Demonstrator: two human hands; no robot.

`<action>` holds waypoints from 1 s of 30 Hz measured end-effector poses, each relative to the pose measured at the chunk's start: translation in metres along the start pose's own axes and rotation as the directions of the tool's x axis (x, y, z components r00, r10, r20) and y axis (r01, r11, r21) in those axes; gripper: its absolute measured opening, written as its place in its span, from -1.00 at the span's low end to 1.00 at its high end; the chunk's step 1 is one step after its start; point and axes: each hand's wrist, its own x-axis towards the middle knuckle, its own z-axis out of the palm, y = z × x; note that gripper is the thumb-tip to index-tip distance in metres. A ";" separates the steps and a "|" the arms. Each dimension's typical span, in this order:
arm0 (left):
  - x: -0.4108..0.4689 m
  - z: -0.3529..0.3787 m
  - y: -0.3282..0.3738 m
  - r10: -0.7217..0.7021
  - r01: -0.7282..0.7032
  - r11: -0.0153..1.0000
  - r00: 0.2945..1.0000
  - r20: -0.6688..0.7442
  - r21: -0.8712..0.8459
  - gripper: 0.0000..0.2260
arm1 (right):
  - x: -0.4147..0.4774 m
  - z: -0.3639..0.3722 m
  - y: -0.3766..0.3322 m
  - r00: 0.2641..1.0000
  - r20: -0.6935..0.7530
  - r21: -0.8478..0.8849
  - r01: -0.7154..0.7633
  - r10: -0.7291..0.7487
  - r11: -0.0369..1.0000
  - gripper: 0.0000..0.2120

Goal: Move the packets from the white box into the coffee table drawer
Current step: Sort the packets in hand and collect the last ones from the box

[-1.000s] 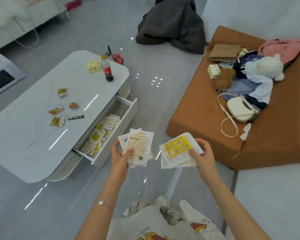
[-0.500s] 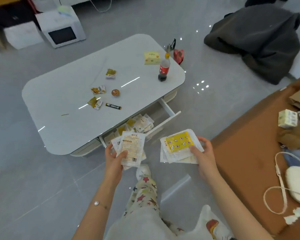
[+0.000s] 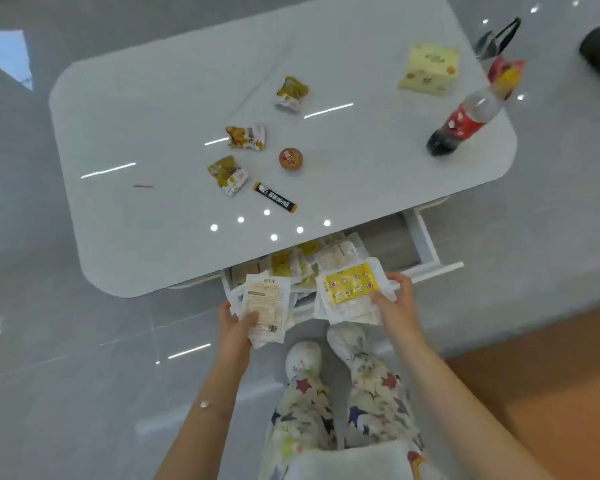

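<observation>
I stand right in front of the white coffee table (image 3: 160,109), looking down at its open drawer (image 3: 426,244). My left hand (image 3: 234,327) grips a stack of white packets (image 3: 265,306) with their printed backs up, at the drawer's left front edge. My right hand (image 3: 397,303) holds a second stack of packets (image 3: 350,289), yellow label on top, above the drawer's front. Several packets (image 3: 309,259) lie inside the drawer, mostly in its left half. The white box is not in view.
On the tabletop lie three small snack wrappers (image 3: 245,136), a round brown sweet (image 3: 290,158), a black stick sachet (image 3: 274,197), a yellow tissue pack (image 3: 428,69) and a cola bottle (image 3: 465,124). An orange sofa (image 3: 551,393) is at my right. My feet (image 3: 303,358) are just below the drawer.
I have stepped up to the table and the view has swung down over it. Both hands with their packet stacks now reach the drawer's front edge; the sofa's clutter has left view.
</observation>
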 end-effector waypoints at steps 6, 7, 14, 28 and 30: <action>0.150 0.009 -0.055 -0.072 0.067 0.997 0.989 -0.130 -0.042 -0.60 | 0.153 0.076 0.065 0.997 0.042 -0.169 -0.062 0.070 0.984 -0.60; 0.168 0.010 -0.064 -0.068 0.063 0.997 0.988 -0.137 -0.039 -0.61 | 0.171 0.085 0.074 0.996 0.044 -0.192 -0.064 0.074 0.979 -0.59; 0.239 0.011 -0.097 -0.081 0.071 0.996 0.973 -0.216 -0.054 -0.53 | 0.245 0.115 0.117 0.996 0.071 -0.305 -0.037 0.062 0.951 -0.51; 0.079 0.007 -0.005 0.289 -0.207 0.869 0.949 -0.121 0.450 -0.48 | 0.124 0.092 0.006 0.939 0.299 -0.492 0.302 -0.168 0.817 -0.50; 0.036 -0.001 0.019 0.383 -0.280 0.800 0.919 -0.093 0.530 -0.48 | 0.086 0.085 -0.032 0.903 0.373 -0.516 0.393 -0.214 0.761 -0.48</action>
